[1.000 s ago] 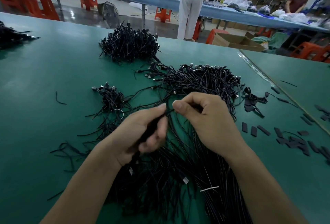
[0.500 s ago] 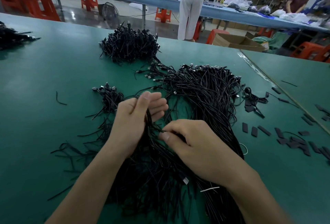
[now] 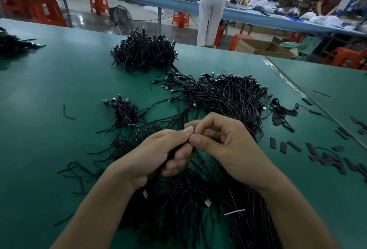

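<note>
- Cable bundle [image 3: 174,189]: black strands low in the middle of the green table [image 3: 59,73], rising from the loose mass on the table into our left hand.
- At the far left edge we see a dark heap [image 3: 14,46] of more cables, and nearer to us a short offcut [image 3: 68,112] lying alone.
- A small bunch [image 3: 123,109] with metal plugs sits just left of centre, and behind it is a big tangled pile [image 3: 145,52].
- Our left hand [image 3: 158,155] grips the bundle, fingers curled round it and thumb on top.
- Our right hand [image 3: 224,145] meets it, with thumb and forefinger pinching the bundle's top end; the thumbs touch.
- Beyond the hands a broad spread [image 3: 228,93] of cables fans out, plugs along its far edge.
- Near our right forearm a white tie [image 3: 234,212] lies on the strands.
- To the right, flat black sleeve pieces [image 3: 294,146] are scattered on the table.
- Past the table a person [image 3: 212,10] stands with their back to us, and a cardboard box [image 3: 262,48] sits to the right.
</note>
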Demonstrator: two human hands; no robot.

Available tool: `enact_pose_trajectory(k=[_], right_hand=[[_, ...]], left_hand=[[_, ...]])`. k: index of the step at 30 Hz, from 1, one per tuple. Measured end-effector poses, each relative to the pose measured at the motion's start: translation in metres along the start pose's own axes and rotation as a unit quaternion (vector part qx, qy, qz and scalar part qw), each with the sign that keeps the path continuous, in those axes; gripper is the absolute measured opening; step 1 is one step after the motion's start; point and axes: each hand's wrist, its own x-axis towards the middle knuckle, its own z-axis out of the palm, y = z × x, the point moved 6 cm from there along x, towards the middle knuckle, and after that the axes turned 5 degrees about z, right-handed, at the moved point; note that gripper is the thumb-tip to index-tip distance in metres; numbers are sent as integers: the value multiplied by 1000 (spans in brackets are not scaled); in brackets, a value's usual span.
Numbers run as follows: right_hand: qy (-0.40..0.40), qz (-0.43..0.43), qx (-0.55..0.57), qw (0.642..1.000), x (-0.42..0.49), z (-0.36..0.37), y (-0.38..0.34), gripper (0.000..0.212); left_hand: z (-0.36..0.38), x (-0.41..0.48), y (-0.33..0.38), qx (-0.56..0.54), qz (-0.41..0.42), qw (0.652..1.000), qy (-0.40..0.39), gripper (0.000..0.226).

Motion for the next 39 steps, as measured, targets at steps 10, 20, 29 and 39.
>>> enact_pose_trajectory(k=[10, 20, 29, 39], right_hand=[[37, 14, -152, 988, -1, -9, 1, 12], [156, -69, -176, 969, -3, 8, -14, 4], [208, -48, -120, 969, 2, 1, -3, 14], [-28, 117, -447, 886, -10, 65, 76, 32]], left_hand=[[-2, 6, -8, 44, -10, 997, 58, 55], [8, 10, -20, -139, -44, 982, 118, 53], [-14, 10, -21, 45, -15, 973, 226, 75], [-51, 0, -6, 115, 60, 924, 359, 61]])
